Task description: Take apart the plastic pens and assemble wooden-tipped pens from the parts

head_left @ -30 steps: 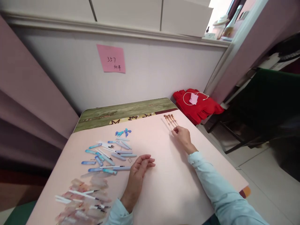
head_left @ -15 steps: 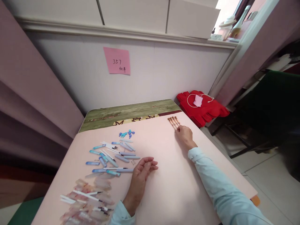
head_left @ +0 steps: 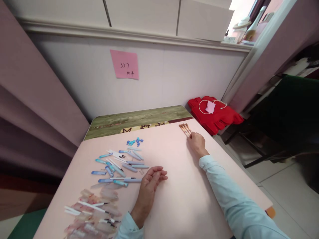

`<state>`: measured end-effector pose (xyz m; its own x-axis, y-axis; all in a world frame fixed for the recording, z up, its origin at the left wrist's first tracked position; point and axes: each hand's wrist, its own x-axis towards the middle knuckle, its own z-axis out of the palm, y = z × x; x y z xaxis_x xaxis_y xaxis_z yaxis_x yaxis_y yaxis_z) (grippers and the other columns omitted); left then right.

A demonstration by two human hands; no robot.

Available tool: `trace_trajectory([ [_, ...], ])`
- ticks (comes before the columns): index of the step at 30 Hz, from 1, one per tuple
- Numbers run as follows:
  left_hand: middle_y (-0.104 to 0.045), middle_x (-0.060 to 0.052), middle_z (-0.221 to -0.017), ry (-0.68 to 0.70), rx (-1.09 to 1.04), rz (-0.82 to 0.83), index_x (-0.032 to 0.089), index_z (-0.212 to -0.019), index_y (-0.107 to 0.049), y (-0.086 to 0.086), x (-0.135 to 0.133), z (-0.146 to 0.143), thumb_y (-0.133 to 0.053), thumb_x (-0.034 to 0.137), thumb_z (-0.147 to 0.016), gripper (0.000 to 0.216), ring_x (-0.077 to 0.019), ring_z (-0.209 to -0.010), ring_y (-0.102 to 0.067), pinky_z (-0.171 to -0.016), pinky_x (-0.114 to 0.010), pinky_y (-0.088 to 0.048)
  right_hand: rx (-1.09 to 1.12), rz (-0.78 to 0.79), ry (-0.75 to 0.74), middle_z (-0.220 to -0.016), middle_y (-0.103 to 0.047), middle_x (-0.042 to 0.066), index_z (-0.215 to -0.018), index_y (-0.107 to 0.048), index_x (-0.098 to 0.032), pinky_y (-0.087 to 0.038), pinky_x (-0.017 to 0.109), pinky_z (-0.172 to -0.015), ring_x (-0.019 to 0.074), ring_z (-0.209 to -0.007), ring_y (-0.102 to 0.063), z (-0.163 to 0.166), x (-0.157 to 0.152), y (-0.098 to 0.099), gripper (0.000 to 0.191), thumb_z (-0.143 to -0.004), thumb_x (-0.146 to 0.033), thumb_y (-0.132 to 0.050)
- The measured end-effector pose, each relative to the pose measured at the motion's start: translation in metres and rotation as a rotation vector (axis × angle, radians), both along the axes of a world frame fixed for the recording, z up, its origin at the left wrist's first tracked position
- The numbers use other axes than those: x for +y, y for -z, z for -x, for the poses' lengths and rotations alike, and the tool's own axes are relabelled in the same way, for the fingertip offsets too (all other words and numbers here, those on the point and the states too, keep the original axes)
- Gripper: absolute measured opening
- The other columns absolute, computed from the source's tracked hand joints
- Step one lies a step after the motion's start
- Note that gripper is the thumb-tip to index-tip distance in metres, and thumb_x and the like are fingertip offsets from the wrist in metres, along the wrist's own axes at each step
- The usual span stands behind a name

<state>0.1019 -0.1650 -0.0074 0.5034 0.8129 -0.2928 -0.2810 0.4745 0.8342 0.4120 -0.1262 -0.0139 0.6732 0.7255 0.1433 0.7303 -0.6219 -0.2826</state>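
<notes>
At the far right of the table, my right hand (head_left: 196,145) is closed at the near ends of a row of slim pens (head_left: 184,130) with round brown tops. The pens lie side by side, and my fingers hide their lower ends. My left hand (head_left: 149,186) hovers low near the middle, fingers loosely bent and apart, holding nothing. Beside it on the left are scattered blue and lilac pen barrels and caps (head_left: 129,167), mixed with white refills (head_left: 116,164) with dark tips. Small blue and purple decorative pieces (head_left: 134,142) lie behind them.
Clear and pinkish pen parts with white refills (head_left: 93,212) are heaped at the front left. A pale pink sheet (head_left: 179,199) covers most of the table (head_left: 139,118). Red cloth (head_left: 211,116) with a white cord lies beyond the right corner. A wall stands behind.
The row of pens has shifted slightly to the right, and its brown tops sit closer together. My right hand has barely moved; my left hand stays in place.
</notes>
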Motion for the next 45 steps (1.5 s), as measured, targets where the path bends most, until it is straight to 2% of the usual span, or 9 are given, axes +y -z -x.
trace_trajectory([
  [4,-0.071,-0.009,-0.096,0.004,-0.004,-0.001,0.017,-0.101,-0.066,0.0,0.0,0.0,-0.068,0.036,-0.083,0.027,-0.0189,-0.086,-0.066,-0.09,-0.035,-0.048,0.038,-0.057,-0.001,-0.093,-0.071,0.009,-0.09,-0.071,-0.019,-0.04,0.028,-0.069,0.0212,-0.082,-0.064,-0.007,-0.004,0.002,0.019,-0.082,-0.032,-0.061],
  [9,-0.07,-0.01,-0.097,0.006,-0.007,-0.002,0.016,-0.102,-0.066,0.0,0.0,0.0,-0.067,0.036,-0.083,0.027,-0.0187,-0.086,-0.066,-0.089,-0.034,-0.048,0.087,-0.16,0.084,-0.101,-0.07,0.011,-0.112,-0.065,-0.016,-0.043,0.03,-0.076,0.0218,-0.09,-0.064,-0.031,-0.004,0.005,0.047,-0.09,-0.053,-0.046],
  [12,-0.07,-0.01,-0.097,0.005,-0.004,-0.003,0.016,-0.102,-0.066,0.0,0.001,0.0,-0.067,0.036,-0.083,0.027,-0.0187,-0.086,-0.065,-0.089,-0.034,-0.048,0.108,-0.175,0.105,-0.116,-0.065,0.017,-0.126,-0.056,-0.009,-0.043,0.031,-0.08,0.0252,-0.102,-0.062,-0.041,0.008,0.009,0.068,-0.083,-0.062,-0.054],
  [16,-0.071,-0.01,-0.097,-0.001,-0.002,0.005,0.016,-0.102,-0.066,0.0,0.001,0.0,-0.068,0.036,-0.083,0.028,-0.0185,-0.086,-0.066,-0.09,-0.034,-0.048,0.111,-0.158,0.075,-0.125,-0.06,0.019,-0.133,-0.049,-0.011,-0.041,0.035,-0.088,0.0302,-0.113,-0.056,-0.038,0.031,0.016,0.088,-0.068,-0.066,-0.068],
  [26,-0.07,-0.01,-0.097,-0.01,-0.035,0.023,0.016,-0.102,-0.066,-0.001,-0.001,0.001,-0.067,0.034,-0.084,0.025,-0.0178,-0.085,-0.065,-0.088,-0.033,-0.048,0.061,-0.123,0.085,-0.124,-0.062,0.015,-0.133,-0.049,-0.015,-0.039,0.04,-0.095,0.0311,-0.113,-0.055,-0.027,0.043,0.021,0.067,-0.077,-0.049,-0.062],
  [36,-0.07,-0.01,-0.092,-0.037,-0.033,-0.045,0.015,-0.098,-0.065,-0.002,-0.01,0.0,-0.068,0.036,-0.083,0.026,-0.0178,-0.079,-0.066,-0.083,-0.034,-0.049,0.086,-0.137,0.064,-0.121,-0.062,0.022,-0.132,-0.051,-0.009,-0.045,0.049,-0.089,0.0376,-0.109,-0.058,-0.028,0.034,0.014,0.078,-0.074,-0.059,-0.065],
  [40,-0.07,-0.009,-0.088,-0.058,0.036,-0.161,0.015,-0.096,-0.065,-0.005,-0.024,-0.002,-0.066,0.037,-0.084,0.025,-0.0166,-0.075,-0.065,-0.077,-0.031,-0.049,0.098,-0.351,-0.081,-0.122,-0.061,0.022,-0.133,-0.05,-0.01,-0.045,0.05,-0.091,0.0355,-0.11,-0.058,-0.002,0.026,-0.001,0.074,-0.077,-0.058,-0.062],
  [42,-0.07,-0.009,-0.085,-0.029,0.062,-0.176,0.015,-0.094,-0.065,-0.01,-0.036,-0.002,-0.066,0.038,-0.083,0.025,-0.0161,-0.073,-0.063,-0.074,-0.03,-0.048,0.143,-0.442,-0.267,-0.12,-0.064,0.018,-0.129,-0.054,-0.013,-0.046,0.046,-0.091,0.0319,-0.109,-0.059,0.026,0.017,-0.009,0.065,-0.08,-0.056,-0.06],
  [45,-0.07,-0.009,-0.081,0.104,0.101,-0.114,0.016,-0.091,-0.066,-0.023,-0.054,0.004,-0.068,0.037,-0.081,0.023,-0.0155,-0.069,-0.062,-0.069,-0.029,-0.048,0.321,-0.427,-0.506,-0.106,-0.07,0.013,-0.113,-0.066,-0.016,-0.051,0.037,-0.082,0.0253,-0.092,-0.065,0.076,-0.003,-0.015,0.05,-0.083,-0.055,-0.057],
])
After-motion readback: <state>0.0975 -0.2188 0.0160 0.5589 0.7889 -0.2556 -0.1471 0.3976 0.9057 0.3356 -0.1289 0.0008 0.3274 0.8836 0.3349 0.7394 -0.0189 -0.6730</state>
